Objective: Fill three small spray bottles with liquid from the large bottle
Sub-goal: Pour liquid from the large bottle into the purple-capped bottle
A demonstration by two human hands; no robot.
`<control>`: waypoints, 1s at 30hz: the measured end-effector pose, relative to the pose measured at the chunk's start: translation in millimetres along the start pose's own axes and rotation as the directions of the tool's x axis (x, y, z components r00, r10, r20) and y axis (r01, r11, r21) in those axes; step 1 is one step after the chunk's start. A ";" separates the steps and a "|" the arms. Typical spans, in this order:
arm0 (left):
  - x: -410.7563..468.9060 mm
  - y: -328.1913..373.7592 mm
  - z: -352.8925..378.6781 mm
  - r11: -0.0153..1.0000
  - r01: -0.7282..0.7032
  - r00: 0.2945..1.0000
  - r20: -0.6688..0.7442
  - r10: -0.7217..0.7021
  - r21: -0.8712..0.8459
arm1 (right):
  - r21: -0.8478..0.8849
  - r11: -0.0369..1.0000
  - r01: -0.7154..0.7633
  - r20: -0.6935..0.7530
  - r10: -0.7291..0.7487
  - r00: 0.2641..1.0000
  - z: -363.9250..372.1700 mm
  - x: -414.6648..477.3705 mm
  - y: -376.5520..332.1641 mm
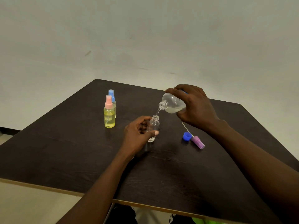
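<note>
My right hand point(194, 105) grips the large clear bottle point(172, 103), tipped with its open neck pointing down-left. A thin stream of clear liquid falls from it into the uncapped small clear spray bottle point(153, 125) standing on the dark table point(80, 151). My left hand point(137, 135) holds that small bottle between thumb and fingers. A little liquid shows at its bottom. To the left stand two capped small bottles: a yellow one with a pink sprayer point(109, 114) and, behind it, one with a blue sprayer point(112, 95).
A blue screw cap point(186, 136) and a purple spray head with its white dip tube point(197, 141) lie on the table to the right of the small bottle. The table's near edge runs across the bottom, with floor beyond on the left.
</note>
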State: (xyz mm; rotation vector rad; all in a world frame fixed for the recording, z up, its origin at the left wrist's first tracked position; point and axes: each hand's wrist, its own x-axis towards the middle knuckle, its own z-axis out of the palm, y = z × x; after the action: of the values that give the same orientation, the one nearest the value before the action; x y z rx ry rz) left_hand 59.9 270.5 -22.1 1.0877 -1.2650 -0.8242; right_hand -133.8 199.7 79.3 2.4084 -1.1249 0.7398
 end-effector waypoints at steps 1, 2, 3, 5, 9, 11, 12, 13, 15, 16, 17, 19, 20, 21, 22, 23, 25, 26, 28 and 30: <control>0.3 -0.3 -0.1 1.000 0.001 1.000 -0.002 -0.001 0.000 | 0.000 1.000 -0.001 -0.003 0.001 1.000 -0.5 -0.3 -0.7; 0.7 -1.1 -0.3 1.000 0.004 1.000 -0.004 -0.004 0.003 | 0.002 1.000 -0.001 -0.005 0.001 1.000 -0.9 -0.3 -1.4; 1.0 -1.9 -0.5 1.000 0.007 1.000 -0.003 -0.007 0.004 | 0.002 1.000 0.000 -0.007 0.000 1.000 -1.4 -0.3 -2.3; 1.3 -3.2 -0.7 1.000 0.009 1.000 0.000 -0.009 0.006 | 0.006 1.000 0.002 -0.010 -0.002 1.000 -1.8 -0.3 -3.8; 1.5 -4.6 -1.1 1.000 0.011 1.000 0.004 -0.011 0.006 | 0.008 1.000 0.003 -0.017 -0.003 1.000 -2.6 -1.0 -5.0; 1.6 -5.5 -1.4 1.000 0.008 1.000 0.008 -0.008 0.013 | 0.004 1.000 0.004 -0.013 -0.003 1.000 -2.4 -1.2 -4.6; 1.5 -5.8 -1.6 1.000 0.007 1.000 0.008 -0.007 0.014 | 0.004 1.000 0.004 -0.009 -0.004 1.000 -2.3 -1.1 -4.4; 1.2 -5.7 -1.7 1.000 0.006 1.000 0.008 -0.006 0.013 | 0.003 1.000 0.004 -0.008 -0.004 1.000 -2.4 -1.2 -4.1; 1.1 -5.5 -1.8 1.000 0.001 1.000 0.012 -0.001 0.011 | 0.004 1.000 0.002 -0.008 -0.002 1.000 -2.7 -1.3 -3.6; 1.2 -5.4 -1.8 1.000 -0.001 1.000 0.014 0.001 0.012 | 0.005 1.000 0.001 -0.008 -0.001 1.000 -3.0 -1.4 -3.7; 1.0 -5.0 -1.8 1.000 -0.003 1.000 0.015 0.003 0.014 | 0.006 1.000 -0.001 -0.010 0.001 1.000 -3.4 -1.6 -3.8; 1.0 -4.7 -1.6 1.000 -0.006 1.000 0.012 0.006 0.012 | 0.008 1.000 0.000 -0.017 0.000 1.000 -4.3 -1.8 -4.4; 1.0 -4.9 -1.5 1.000 -0.007 1.000 0.011 0.007 0.011 | 0.006 1.000 0.001 -0.019 -0.001 1.000 -4.7 -1.8 -4.6; 0.8 -5.0 -1.6 1.000 -0.009 1.000 0.010 0.009 0.010 | 0.004 1.000 0.001 -0.020 -0.001 1.000 -5.0 -1.7 -4.8; 0.7 -4.9 -1.6 1.000 -0.010 1.000 0.010 0.010 0.009 | 0.003 1.000 0.001 -0.019 -0.001 1.000 -5.3 -1.6 -4.8; 0.7 -4.7 -1.7 1.000 -0.011 1.000 0.011 0.011 0.009 | 0.003 1.000 0.000 -0.016 0.000 1.000 -5.4 -1.4 -4.6; 0.7 -4.4 -1.7 1.000 -0.011 1.000 0.014 0.011 0.010 | 0.001 1.000 -0.002 -0.012 0.002 1.000 -5.2 -1.4 -4.2; 0.6 -4.2 -1.8 1.000 -0.010 1.000 0.017 0.010 0.009 | 0.001 1.000 -0.003 -0.012 0.003 1.000 -5.3 -1.4 -4.2; 0.4 -4.4 -1.9 1.000 -0.009 1.000 0.020 0.009 0.006 | 0.001 1.000 -0.006 -0.014 0.006 1.000 -5.6 -1.4 -4.3; 0.4 -5.1 -2.1 1.000 -0.013 1.000 0.017 0.013 0.005 | 0.000 1.000 -0.012 -0.011 0.012 1.000 -6.3 -1.6 -4.9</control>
State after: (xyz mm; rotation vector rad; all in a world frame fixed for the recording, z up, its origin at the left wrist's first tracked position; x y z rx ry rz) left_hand 62.5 268.9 -26.7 1.0778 -1.2880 -0.8228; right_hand -132.7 207.0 82.8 2.3969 -1.1360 0.7561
